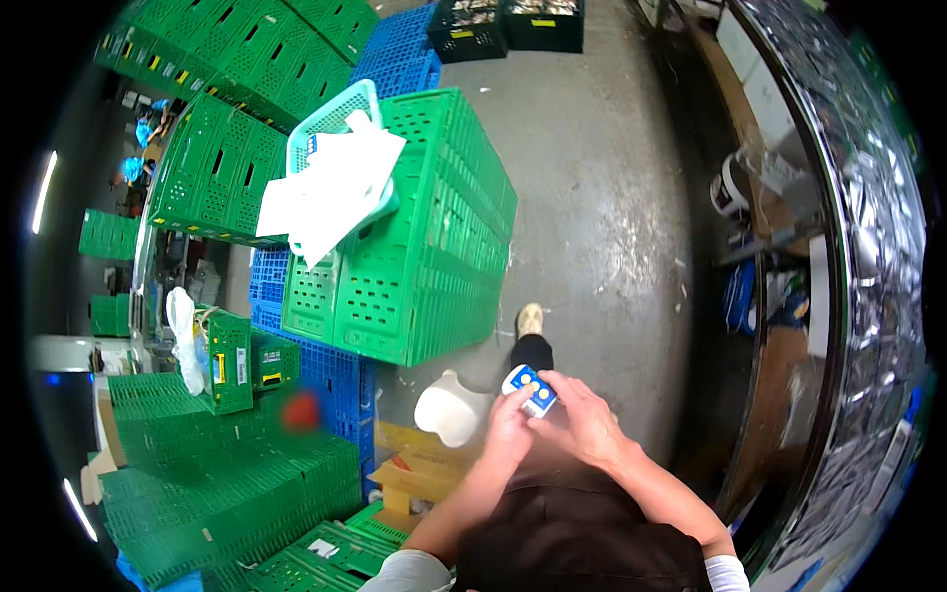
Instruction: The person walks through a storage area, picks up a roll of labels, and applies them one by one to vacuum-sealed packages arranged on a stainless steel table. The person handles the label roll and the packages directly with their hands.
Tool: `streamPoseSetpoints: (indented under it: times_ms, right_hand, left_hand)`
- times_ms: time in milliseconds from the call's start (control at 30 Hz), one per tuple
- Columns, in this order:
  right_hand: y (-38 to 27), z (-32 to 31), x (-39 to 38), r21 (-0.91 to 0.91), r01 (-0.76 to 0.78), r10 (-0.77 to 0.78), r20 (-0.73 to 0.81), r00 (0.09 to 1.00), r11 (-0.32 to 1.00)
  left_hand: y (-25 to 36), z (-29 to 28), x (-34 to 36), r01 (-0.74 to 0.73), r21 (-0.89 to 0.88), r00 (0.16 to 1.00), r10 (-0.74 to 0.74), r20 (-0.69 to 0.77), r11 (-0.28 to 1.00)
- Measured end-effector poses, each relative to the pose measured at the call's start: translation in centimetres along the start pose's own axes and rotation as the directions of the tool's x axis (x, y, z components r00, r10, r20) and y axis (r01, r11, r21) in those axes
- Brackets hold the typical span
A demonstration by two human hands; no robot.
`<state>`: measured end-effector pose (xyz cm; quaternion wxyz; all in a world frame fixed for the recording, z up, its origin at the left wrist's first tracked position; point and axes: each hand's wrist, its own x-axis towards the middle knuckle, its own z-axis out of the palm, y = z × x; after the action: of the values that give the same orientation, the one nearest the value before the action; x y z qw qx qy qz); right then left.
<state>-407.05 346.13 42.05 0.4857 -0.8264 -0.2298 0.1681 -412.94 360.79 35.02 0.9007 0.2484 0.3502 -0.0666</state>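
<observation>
In front of my body I hold a small blue-and-white card (542, 399) with round yellow prints. My left hand (508, 426) pinches its near left side, with the thumb over its face. My right hand (584, 422) grips its right edge, fingers curled at the far corner. Just left of my hands, lower down, is a white plastic stool (452, 410). A light teal basket (367, 96) heaped with white paper sheets (335, 185) rests on a stack of green crates (434, 227) ahead to the left.
More green crates (227, 483) and blue pallets (340, 390) fill the left side. A cardboard box (419, 476) lies open beside my left forearm. Along the right runs a long bench (868, 197) covered with shiny plastic packs. Dark crates (545, 28) stand at the far end. Distant people (138, 148) wear blue.
</observation>
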Motion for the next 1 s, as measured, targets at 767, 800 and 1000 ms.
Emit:
streamPoseSetpoints:
  times_ms: [767, 800, 1000]
  right_hand:
    - [-8.8, 12.3, 68.7, -0.27, -0.294, 0.345, 0.163, 0.924, 0.917]
    - [-8.4, 12.7, 69.2, -0.243, -0.312, 0.354, 0.155, 0.922, 0.918]
    - [-6.9, 13.1, 68.9, -0.227, -0.164, 0.179, 0.045, 0.983, 0.96]
  left_hand:
    - [44.8, 9.6, 15.1, -0.629, 0.536, 0.674, 0.739, 0.014, 0.563]
    - [45.6, 9.6, 15.8, -0.607, 0.545, 0.695, 0.719, 0.011, 0.579]
    - [49.6, 9.1, 20.8, -0.531, 0.611, 0.752, 0.659, 0.02, 0.587]
